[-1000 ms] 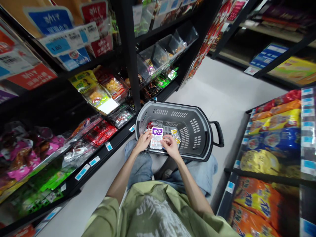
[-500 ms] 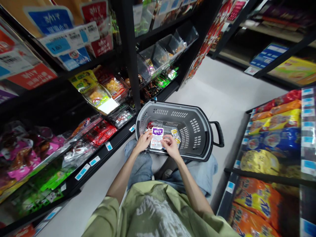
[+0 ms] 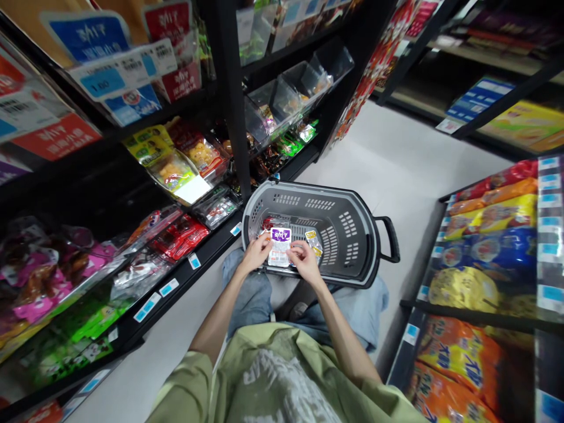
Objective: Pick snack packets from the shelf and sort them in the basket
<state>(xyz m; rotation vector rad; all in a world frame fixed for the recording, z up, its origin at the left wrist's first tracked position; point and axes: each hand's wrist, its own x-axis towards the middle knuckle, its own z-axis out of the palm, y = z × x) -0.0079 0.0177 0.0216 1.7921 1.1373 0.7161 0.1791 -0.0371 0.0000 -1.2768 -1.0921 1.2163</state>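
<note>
A small white snack packet with a purple top (image 3: 280,248) is held above the near side of a grey shopping basket (image 3: 352,202). My left hand (image 3: 257,252) grips its left edge, fingers closed. On the opposite edge, my right hand (image 3: 305,258) pinches the packet between thumb and fingertips. Inside the basket, a yellow and white packet (image 3: 314,242) lies just beyond my right hand. Some red packaging (image 3: 269,222) shows in the basket behind the held packet, partly hidden by it. The basket's black handle (image 3: 391,239) sticks out to the right.
A dark shelf (image 3: 238,135) with packaged snacks runs along the left, close to the basket. To the right stands a rack with bagged noodles (image 3: 467,358). Pale floor (image 3: 396,164) lies beyond the basket. Clear plastic bins (image 3: 304,82) line the far shelf.
</note>
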